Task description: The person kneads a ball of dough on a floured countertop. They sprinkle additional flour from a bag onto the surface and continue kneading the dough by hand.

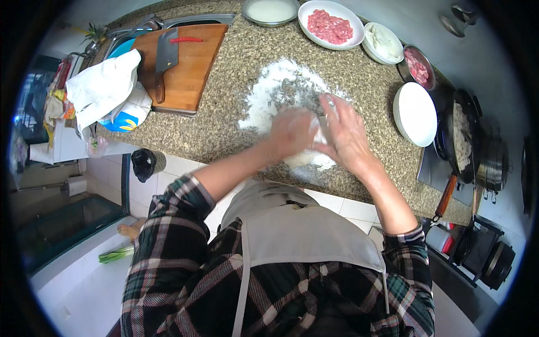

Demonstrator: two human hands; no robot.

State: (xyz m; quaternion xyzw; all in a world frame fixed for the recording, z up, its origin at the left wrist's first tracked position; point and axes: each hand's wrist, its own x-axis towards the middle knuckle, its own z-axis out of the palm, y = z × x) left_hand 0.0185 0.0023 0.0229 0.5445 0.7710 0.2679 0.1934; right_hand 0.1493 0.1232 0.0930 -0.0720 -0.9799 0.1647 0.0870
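Both hands are over a patch of white flour [263,103] spread on the speckled stone countertop [223,122]. My left hand [292,130] is blurred, its fingers curled down, and I cannot tell whether they grip anything. Close beside it, my right hand [347,135] has its thumb and fingers spread. A pale, dough-like mass [302,159] shows below the hands near the counter's front edge, partly hidden by them. More white shows in the gap between the hands, too covered to make out.
At left, a cleaver [166,54] and red chili [186,39] lie on a wooden cutting board [202,76] beside a flour bag [103,92]. Bowls of minced meat [330,27], a white mixture [383,43] and sliced meat [417,69] line the back right, near a white bowl [414,113] and wok [461,139].
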